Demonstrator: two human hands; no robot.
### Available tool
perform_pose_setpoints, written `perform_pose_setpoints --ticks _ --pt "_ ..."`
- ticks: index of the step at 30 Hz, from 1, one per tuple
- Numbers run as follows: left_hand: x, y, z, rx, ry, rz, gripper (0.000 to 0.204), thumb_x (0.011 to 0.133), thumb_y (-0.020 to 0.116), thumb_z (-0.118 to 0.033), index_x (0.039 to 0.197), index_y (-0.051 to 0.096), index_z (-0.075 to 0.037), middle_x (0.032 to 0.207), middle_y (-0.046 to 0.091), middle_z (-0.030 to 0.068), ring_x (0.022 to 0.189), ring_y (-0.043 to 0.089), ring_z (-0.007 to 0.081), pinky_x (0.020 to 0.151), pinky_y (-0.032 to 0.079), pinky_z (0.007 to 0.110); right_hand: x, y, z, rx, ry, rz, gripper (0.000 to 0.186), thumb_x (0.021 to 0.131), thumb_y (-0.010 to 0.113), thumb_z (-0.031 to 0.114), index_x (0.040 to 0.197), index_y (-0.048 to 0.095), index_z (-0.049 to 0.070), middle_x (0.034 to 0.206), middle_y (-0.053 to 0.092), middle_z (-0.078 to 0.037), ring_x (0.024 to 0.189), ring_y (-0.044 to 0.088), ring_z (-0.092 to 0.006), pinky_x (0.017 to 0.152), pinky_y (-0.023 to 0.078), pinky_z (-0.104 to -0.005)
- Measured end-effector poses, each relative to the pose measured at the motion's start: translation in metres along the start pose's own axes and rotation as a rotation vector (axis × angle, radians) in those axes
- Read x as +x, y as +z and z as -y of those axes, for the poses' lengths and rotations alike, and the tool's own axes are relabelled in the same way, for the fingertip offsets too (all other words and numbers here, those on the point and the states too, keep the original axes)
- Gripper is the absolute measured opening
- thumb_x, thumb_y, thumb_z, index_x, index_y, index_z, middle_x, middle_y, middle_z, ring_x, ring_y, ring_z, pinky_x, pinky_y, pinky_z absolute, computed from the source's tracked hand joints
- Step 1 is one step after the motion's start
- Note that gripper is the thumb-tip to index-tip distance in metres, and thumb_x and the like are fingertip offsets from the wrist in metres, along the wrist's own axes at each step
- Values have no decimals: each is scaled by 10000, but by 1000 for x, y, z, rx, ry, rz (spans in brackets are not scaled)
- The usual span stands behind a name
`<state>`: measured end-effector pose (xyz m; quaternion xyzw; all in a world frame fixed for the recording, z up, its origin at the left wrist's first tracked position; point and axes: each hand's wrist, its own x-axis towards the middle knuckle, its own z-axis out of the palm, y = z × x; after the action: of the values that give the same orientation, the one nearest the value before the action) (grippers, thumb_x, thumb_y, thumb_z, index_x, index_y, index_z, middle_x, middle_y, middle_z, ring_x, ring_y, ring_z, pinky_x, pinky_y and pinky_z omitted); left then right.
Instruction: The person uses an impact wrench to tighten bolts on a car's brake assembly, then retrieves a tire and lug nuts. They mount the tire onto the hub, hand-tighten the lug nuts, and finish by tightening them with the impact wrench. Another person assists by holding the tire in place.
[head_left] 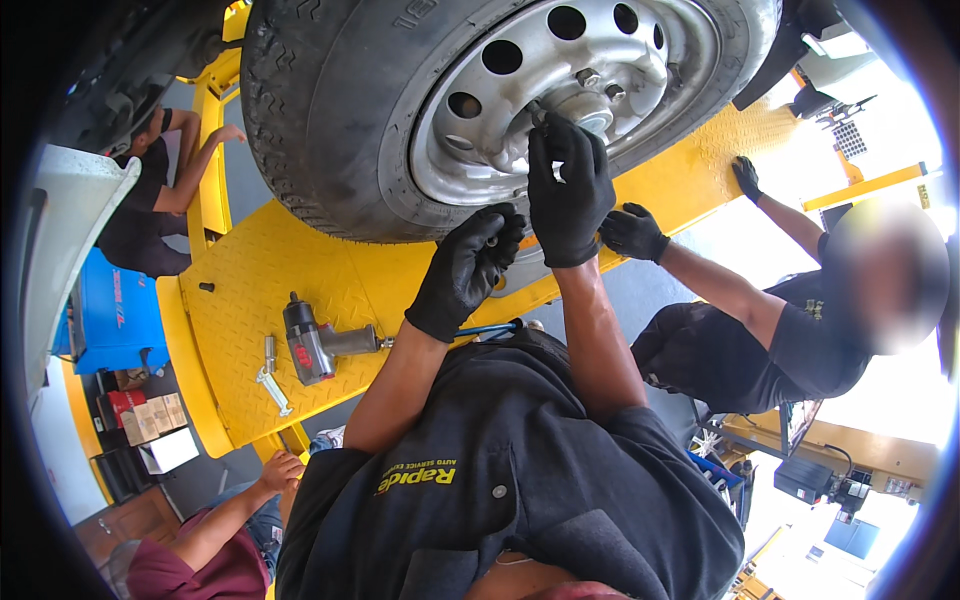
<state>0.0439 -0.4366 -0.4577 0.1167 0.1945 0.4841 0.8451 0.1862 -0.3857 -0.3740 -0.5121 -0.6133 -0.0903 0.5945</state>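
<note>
The right hand, in a black glove, is up at the hub of the silver wheel, its fingers curled around something small and dark at the lug nuts; what exactly it grips I cannot tell. The left hand, also gloved, hangs lower by the tyre, half closed; whether it holds anything is unclear. The wheel rests on a yellow ramp, far from the body. A fastener at the hub is best turned by fingertips, kept square to its thread, with the other hand steadying the rim. An impact wrench lies on the ramp to the left beside a small metal tool. Cardboard boxes sit far left; their contents are hidden. Another person's gloved hand rests on the ramp to the right.
</note>
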Motion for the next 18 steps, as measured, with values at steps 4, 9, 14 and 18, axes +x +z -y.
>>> perform_pose_setpoints --ticks 4,9,14,18 --pt "-2 1 1 -28 -23 -45 223 1013 629 -78 1216 688 -7 1136 742 123 1001 728 213 865 601 309 10 -9 -2 -188 -129 29 214 839 845 189 1029 765 133 1017 697 -58 921 679 -263 792 539 -386" --pt "-5 -1 -1 -42 -2 -48 217 1009 637 -78 1207 694 -11 1140 745 126 1028 729 215 864 602 313 26 -10 -13 -237 -315 -32 349 727 924 237 1039 778 184 1165 676 -63 1082 629 -293 907 488 -429" --pt "-8 1 -2 -61 4 -50 222 1007 644 -83 1211 695 -11 1147 747 125 1047 728 215 876 596 309 21 -3 -22 -146 -342 -52 361 737 913 194 1062 767 139 1218 667 -85 1131 629 -308 962 489 -439" --pt "-10 -1 -4 -55 26 -14 245 1025 624 -87 1252 675 -10 1168 738 132 1068 727 215 865 610 304 21 -7 -23 -148 -352 -30 362 749 901 163 1081 764 124 1218 669 -84 1144 631 -310 965 489 -444"
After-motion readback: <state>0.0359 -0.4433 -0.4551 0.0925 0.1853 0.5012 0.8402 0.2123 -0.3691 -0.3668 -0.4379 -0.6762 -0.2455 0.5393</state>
